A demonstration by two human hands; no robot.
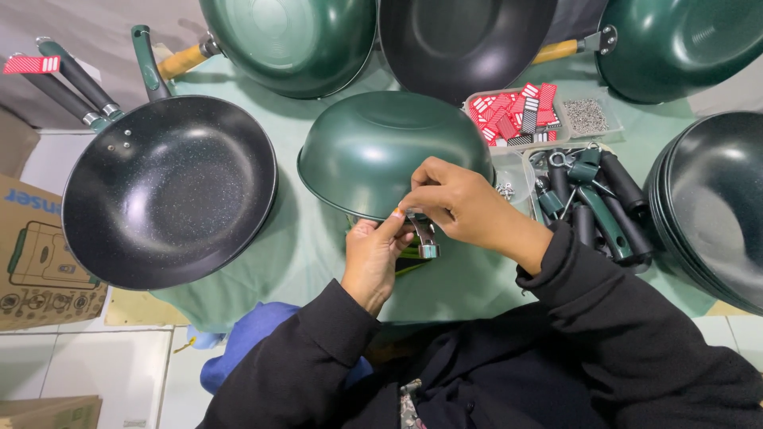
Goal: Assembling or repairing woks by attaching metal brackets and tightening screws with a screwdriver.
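Centre of the frame: upturned green wok [381, 147] (handle bracket [425, 237] at its rim), pinched by left hand [373, 258] and right hand [457, 202]; counter [310, 246] beneath.

Upside-down green metal wok body [381, 147] sits mid-table on pale green cloth [302, 246], both hands at its near rim: left hand [373, 258] under, right hand [457, 202] over small metal bracket [427, 238]. Big black speckled wok [167, 191] left of it. Clear plastic parts tray [548, 119] right behind, pile of black handles [592, 202] just right. Stack of black woks [711, 206] at far right. More woks along back edge. Cardboard box [36, 254] off table, far left.
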